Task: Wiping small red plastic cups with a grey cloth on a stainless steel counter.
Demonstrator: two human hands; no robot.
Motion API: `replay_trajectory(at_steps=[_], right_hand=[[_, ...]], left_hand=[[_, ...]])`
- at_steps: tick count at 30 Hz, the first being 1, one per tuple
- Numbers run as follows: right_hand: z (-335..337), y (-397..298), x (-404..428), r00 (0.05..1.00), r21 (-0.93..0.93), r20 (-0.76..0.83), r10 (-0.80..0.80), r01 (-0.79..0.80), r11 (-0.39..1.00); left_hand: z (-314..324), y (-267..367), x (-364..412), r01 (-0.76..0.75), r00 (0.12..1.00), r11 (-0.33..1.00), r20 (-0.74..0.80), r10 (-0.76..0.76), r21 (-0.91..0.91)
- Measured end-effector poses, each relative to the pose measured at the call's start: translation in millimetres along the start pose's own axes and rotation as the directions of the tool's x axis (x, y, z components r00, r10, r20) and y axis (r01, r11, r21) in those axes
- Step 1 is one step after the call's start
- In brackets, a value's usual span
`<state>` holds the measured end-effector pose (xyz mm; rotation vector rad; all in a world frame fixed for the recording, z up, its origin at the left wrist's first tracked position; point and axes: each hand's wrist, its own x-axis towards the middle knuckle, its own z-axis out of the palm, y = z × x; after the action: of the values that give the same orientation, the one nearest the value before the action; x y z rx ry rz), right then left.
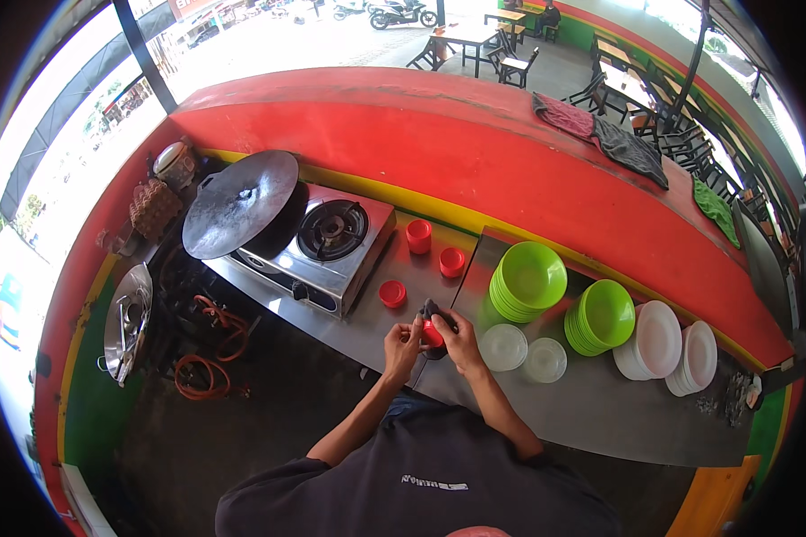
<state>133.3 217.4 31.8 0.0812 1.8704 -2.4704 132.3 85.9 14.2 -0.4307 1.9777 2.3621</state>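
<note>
Just above the steel counter's front edge [349, 337], both of my hands meet around a small red plastic cup [432, 335]. My left hand [401, 347] holds the cup from its left side. On the other side my right hand [463, 341] grips a dark cloth [431, 308], which is bunched over the cup's rim. The cup's lower part is partly hidden by my fingers. Beyond my hands stand three more red cups: one near the back [418, 237], one to its right [452, 262] and one closer to me [393, 294].
Left of the cups is a gas stove [366, 258] bearing a large tilted wok [242, 205]. Stacked green bowls [527, 282], clear bowls [504, 348] and white plates [648, 340] stand to the right. A red wall [403, 144] runs behind. Orange hoses [201, 378] hang at lower left.
</note>
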Motion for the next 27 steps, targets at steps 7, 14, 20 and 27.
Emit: replay_trajectory(at_steps=[7, 14, 20, 27], right_hand=[[13, -4, -7, 0.955, -0.312, -0.180, -0.237, 0.173, 0.934], [3, 4, 1, 0.950, -0.422, 0.013, -0.311, 0.287, 0.860], [-1, -8, -3, 0.921, -0.662, 0.073, -0.383, 0.332, 0.672], [-25, -1, -1, 0.987, -0.680, 0.115, -0.115, 0.163, 0.715]], left_hand=[[1, 12, -14, 0.383, 0.881, 0.923, 0.281, -0.380, 0.049], [-7, -4, -11, 0.287, 0.895, 0.946, 0.394, -0.210, -0.149], [-8, -9, -12, -0.015, 0.920, 0.996, 0.392, -0.021, 0.087], [-11, -11, -16, -0.275, 0.899, 0.887, 0.426, 0.101, 0.370]])
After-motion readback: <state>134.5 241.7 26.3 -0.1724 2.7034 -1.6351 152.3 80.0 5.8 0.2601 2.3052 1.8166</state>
